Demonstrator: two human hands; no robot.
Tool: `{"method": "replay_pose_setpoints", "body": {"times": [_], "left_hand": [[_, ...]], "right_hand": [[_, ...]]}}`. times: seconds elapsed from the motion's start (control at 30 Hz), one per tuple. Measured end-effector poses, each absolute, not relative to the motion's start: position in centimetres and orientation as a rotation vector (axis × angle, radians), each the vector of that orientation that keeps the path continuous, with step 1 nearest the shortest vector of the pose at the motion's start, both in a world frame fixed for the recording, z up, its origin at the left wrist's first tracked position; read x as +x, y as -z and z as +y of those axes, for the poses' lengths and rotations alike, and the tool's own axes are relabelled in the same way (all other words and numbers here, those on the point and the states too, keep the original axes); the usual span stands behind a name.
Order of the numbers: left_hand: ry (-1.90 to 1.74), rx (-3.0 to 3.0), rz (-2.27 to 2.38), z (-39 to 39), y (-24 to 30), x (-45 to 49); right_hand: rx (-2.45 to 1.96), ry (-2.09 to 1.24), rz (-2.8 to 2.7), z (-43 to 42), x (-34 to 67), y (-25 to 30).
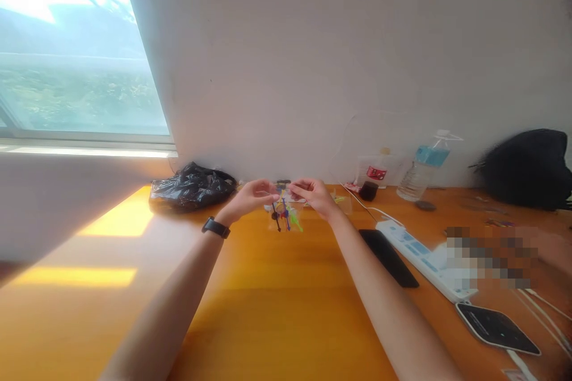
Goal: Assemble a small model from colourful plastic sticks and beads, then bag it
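My left hand (257, 195), with a black watch (216, 227) on its wrist, pinches the left side of the top of a small clear plastic bag (292, 221). My right hand (311, 193) has its thumb and fingers pressed together at the bag's right upper edge. Small slender pieces in black (276, 216), blue (286, 217) and green (295, 220) show through the plastic. Their exact kind is too small to make out. The bag hangs above the far part of the wooden table (277, 309).
A black plastic bag (192, 187) lies at the back left. To the right are a black phone-like slab (388, 257), a white power strip (415, 253), a flat black device (498, 327), a water bottle (422, 166) and a black bag (527, 169). Part of the right side is pixelated.
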State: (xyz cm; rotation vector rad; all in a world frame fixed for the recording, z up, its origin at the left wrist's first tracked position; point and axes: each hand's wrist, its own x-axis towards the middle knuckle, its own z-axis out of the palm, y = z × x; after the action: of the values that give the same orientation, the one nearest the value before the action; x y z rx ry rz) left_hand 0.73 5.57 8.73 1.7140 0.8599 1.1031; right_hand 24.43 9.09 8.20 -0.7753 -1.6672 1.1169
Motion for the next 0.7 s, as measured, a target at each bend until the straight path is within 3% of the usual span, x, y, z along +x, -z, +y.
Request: {"method": "replay_pose_setpoints", "body": {"times": [0.4,0.7], "left_hand": [[-1.409,1.66,0.785,6.0,-8.9,0.7],[-1.39,1.833,0.803,4.9,-10.6,1.0]], "right_hand": [[-0.613,-1.047,-1.652,8.3,24.5,-9.3],[-0.655,-0.902,-1.708,7.9,24.6,-10.1]]}}
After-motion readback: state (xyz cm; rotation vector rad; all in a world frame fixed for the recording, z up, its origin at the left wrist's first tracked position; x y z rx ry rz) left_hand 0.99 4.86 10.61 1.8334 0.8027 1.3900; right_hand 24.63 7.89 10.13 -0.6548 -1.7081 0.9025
